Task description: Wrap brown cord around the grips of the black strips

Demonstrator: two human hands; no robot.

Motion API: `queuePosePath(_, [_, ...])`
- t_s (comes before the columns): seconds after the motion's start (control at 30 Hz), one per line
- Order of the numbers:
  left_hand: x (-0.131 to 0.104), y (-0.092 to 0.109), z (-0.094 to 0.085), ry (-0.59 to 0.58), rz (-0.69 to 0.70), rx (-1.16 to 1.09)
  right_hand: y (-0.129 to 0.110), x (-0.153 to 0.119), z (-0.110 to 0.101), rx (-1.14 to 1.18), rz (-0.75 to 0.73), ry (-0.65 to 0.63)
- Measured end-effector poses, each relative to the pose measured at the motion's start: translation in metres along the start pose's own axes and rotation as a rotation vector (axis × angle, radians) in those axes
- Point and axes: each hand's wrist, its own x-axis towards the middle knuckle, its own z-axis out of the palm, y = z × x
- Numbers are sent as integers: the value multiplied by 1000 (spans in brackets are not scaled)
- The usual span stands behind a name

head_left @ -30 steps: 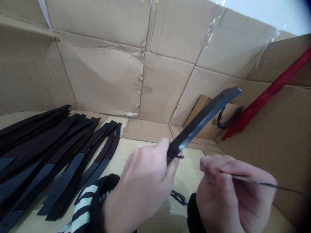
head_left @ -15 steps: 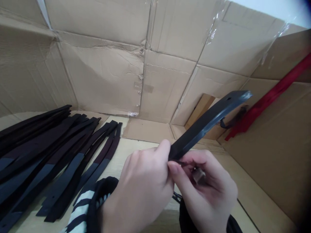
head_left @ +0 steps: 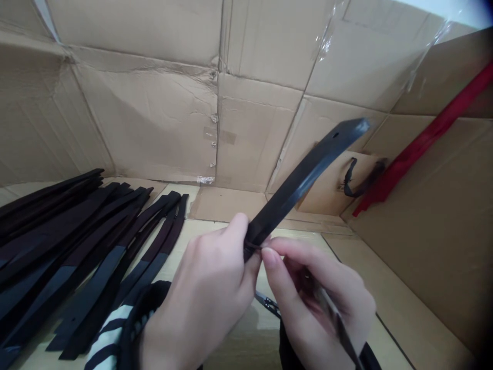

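Observation:
My left hand is wrapped around the lower part of a long, curved black strip. The strip slants up to the right, with a small hole near its glossy far end. At the strip's lower part, the thumb and forefinger of my right hand pinch a thin dark sliver along its edge. A slim metal blade-like tool lies tucked in my right palm, pointing down to the right; its exact kind is unclear. Below my hands, a dark metal piece with holes is partly covered.
Several black and dark-purple curved strips lie piled on the pale tabletop at left. Cardboard walls surround the surface. A red strip runs along the right wall, beside a black loop at a cardboard flap.
Both hands and the black strip appear slightly further left. My right fingers have shifted their pinch at the strip's edge, and more of the metal tool shows in the right palm.

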Motion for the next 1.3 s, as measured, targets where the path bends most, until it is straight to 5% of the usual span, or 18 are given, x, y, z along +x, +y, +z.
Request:
queuePosePath(0.33, [2,-4,3,37,-101,-262,-2,2,3,108,-173,-47])
queuePosePath(0.57, [1,-5,5,90,-55,-440,3,-2,4,105,-4,-47])
queuePosePath(0.83, [4,-1,-4,1,-75,-807,10,0,2,198,68,-11])
queuePosePath(1.03, [3,-2,-13,-208,-73,-816,14,2,0,255,101,-26])
queuePosePath(1.3, [3,2,-6,-244,-127,-931,17,9,-10,282,121,-162])
